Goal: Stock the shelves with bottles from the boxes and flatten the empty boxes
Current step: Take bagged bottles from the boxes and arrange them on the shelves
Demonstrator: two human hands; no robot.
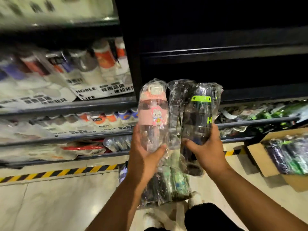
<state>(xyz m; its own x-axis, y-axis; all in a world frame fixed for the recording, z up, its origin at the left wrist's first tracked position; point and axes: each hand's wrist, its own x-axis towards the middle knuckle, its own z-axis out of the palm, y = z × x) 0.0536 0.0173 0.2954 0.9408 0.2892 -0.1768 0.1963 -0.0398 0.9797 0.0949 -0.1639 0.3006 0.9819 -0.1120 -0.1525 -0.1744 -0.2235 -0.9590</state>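
Our left hand [143,154] grips the pink bottle [152,114]; our right hand [206,147] grips the black bottle [198,117]. We judge stocking underway: next, set both on the dark shelf [233,52] above the grips.

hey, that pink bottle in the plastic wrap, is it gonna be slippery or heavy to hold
The pink bottle looks see-through and empty, so probably light. Its loose, glossy wrap could slide under the left hand, so likely a bit slippery. Being round, it may roll if laid down.

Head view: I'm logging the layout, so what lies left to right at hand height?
Stocked shelves → left hand holding pink bottle → right hand holding green-lidded dark bottle → open cardboard box.
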